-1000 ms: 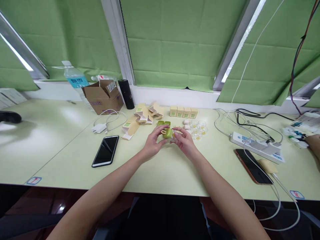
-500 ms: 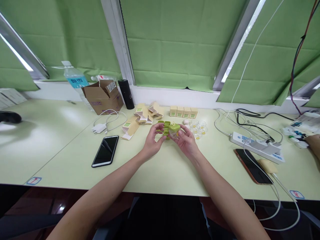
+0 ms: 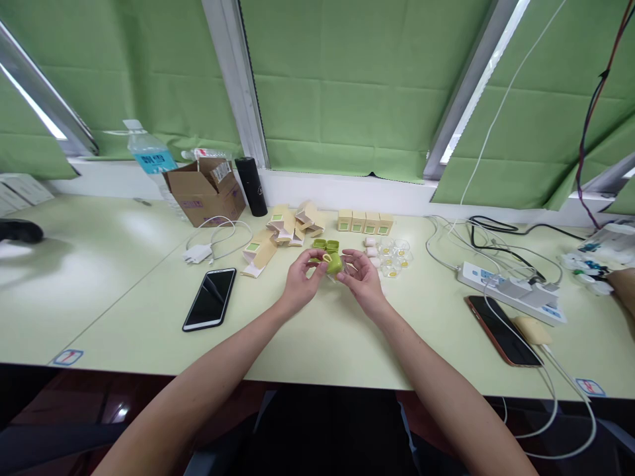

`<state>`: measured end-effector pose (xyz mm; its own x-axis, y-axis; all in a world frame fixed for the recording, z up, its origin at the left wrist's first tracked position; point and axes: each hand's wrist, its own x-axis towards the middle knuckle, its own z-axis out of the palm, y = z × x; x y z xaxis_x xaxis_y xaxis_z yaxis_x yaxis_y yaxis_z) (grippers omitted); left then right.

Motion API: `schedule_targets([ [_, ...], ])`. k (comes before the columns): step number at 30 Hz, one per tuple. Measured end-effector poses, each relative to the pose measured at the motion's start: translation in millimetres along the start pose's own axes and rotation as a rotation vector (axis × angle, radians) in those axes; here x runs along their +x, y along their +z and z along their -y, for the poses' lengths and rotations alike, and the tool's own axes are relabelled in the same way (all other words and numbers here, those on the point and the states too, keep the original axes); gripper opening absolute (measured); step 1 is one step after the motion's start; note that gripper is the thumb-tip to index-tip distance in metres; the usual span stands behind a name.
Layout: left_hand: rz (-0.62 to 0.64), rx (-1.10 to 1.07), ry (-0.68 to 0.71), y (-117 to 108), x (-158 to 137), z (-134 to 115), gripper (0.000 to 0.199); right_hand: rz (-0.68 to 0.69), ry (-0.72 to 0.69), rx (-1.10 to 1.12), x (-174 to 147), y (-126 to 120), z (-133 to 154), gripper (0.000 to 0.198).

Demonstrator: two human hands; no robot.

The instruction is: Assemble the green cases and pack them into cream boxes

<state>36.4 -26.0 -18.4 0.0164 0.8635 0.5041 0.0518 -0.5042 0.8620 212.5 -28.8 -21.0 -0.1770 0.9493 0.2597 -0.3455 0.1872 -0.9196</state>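
Note:
Between my two hands is a small green-lidded container (image 3: 335,263) with a yellow loop on its top and a clear body, now tipped on its side. My left hand (image 3: 303,277) pinches it near the loop. The fingers of my right hand (image 3: 363,277) close round its clear end. Just behind it lie green square lids (image 3: 326,245), partly hidden by my left fingers. Right of my right hand are white, round-edged pieces (image 3: 370,242) in a column, and clear cups (image 3: 394,254) with yellow centres.
Small cardboard boxes (image 3: 364,222) stand in a row at the back; opened boxes (image 3: 282,228) lie left of them. One phone (image 3: 210,299) lies left, another (image 3: 501,329) right, near a power strip (image 3: 510,291) with cables. Another person's arm (image 3: 623,289) shows at the right edge.
The green-lidded container has turned from upright onto its side, its loop now toward my left hand. My right hand has shifted slightly, and more white pieces show behind it.

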Motion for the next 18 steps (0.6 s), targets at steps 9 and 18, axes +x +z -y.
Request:
schedule_targets([
  [9,-0.049,0.075,0.033,-1.4,0.9,-1.6,0.031,-0.028,-0.085,-0.068,-0.9,5.7,-1.7,0.066],
  [18,0.051,-0.011,0.013,-3.5,-1.8,0.1,0.035,-0.048,-0.084,-0.032,-2.5,7.8,4.0,0.060],
])
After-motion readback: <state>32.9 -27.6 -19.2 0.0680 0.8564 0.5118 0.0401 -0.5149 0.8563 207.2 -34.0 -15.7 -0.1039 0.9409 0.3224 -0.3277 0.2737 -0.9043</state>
